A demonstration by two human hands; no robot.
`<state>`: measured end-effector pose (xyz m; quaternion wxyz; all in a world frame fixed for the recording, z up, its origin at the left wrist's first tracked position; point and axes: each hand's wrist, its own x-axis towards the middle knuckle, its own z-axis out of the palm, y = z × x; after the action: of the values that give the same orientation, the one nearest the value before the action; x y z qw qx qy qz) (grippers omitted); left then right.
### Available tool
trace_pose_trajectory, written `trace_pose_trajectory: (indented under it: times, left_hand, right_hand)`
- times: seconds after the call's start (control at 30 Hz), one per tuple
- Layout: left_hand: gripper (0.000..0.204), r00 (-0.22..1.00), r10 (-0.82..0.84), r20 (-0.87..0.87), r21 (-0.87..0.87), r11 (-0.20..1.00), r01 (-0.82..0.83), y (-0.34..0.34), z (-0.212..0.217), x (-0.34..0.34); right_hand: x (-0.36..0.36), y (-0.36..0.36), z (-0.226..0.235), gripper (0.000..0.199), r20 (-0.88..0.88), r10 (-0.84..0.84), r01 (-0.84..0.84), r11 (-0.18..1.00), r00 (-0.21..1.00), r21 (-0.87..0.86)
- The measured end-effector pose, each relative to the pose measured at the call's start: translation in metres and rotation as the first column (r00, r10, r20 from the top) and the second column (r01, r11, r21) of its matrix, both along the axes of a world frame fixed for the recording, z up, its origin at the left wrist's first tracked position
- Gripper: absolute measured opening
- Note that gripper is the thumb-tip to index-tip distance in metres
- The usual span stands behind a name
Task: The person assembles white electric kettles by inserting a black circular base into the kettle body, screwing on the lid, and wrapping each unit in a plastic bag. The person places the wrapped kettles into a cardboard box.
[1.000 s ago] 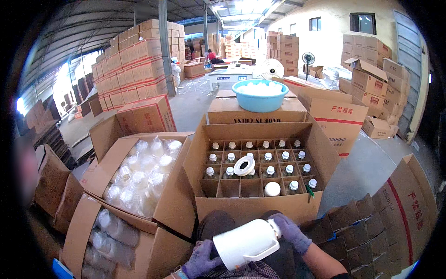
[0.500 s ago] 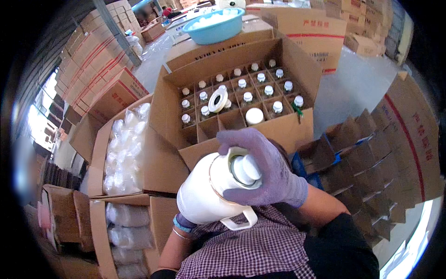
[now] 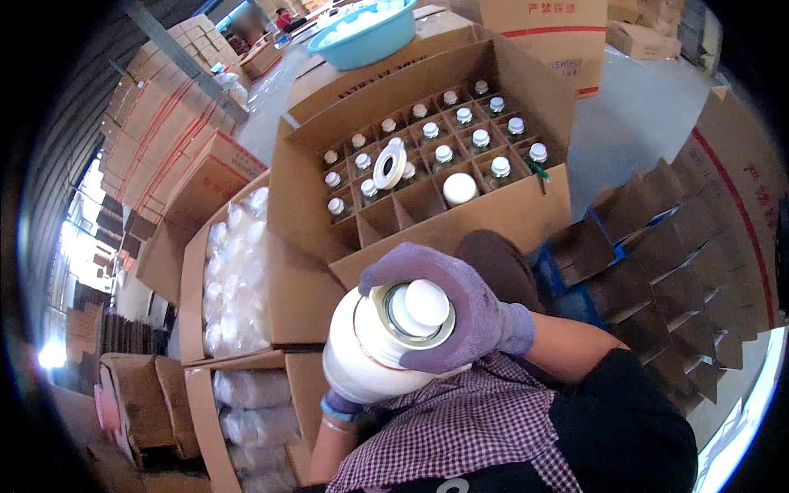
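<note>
A white thermos jug is held tilted in front of my checked apron, its mouth turned up toward me. In that mouth sits a round white cap, ringed by the jug's pale collar. My right hand, in a grey glove, curls its fingers and thumb round the collar. My left hand, gloved too, holds the jug low on its left side; its fingers are hidden behind the body. Beyond them, an open carton holds white-capped clear bottles in cardboard cells. A white ring and round white lid rest there.
To the left, open cartons hold plastic-wrapped pieces. Cardboard dividers stand at the right beside a tall carton flap. A blue basin of white parts sits behind the bottle carton. Stacked boxes rise at the far left.
The jug has turned in my hands: its handle has gone out of sight and the capped mouth faces me more squarely. My right hand stays at the collar. The whole view has shifted slightly.
</note>
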<state>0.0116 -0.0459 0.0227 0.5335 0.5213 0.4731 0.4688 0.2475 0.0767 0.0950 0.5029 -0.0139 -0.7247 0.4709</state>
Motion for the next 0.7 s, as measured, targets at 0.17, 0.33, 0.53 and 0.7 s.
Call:
trace_pose_trajectory:
  times: [0.17, 0.33, 0.53, 0.7]
  left_hand:
    - [0.101, 0.71, 0.139, 0.691, -0.282, 0.955, 0.087, -0.013, -0.031, -0.031]
    - [0.066, 0.92, 0.339, 0.198, -0.241, 0.926, -0.29, -0.041, -0.042, -0.029]
    - [0.063, 0.707, 0.45, 0.545, -0.139, 0.881, -0.453, -0.025, -0.041, -0.053]
    - [0.07, 0.66, 0.581, 0.477, -0.042, 0.765, -0.643, -0.02, -0.032, -0.072]
  right_hand:
    - [-0.016, 0.024, 0.013, 0.079, 0.053, 0.298, -0.3, 0.911, 0.953, 0.282]
    - [-0.04, 0.11, -0.019, 0.064, 0.192, 0.438, -0.366, 0.874, 0.878, -0.32]
    - [-0.025, 0.258, -0.156, 0.068, 0.864, -0.467, 0.435, 0.748, -0.19, 0.5]
    - [-0.009, 0.257, -0.141, 0.062, 0.822, -0.561, 0.475, 0.7, -0.096, 0.533]
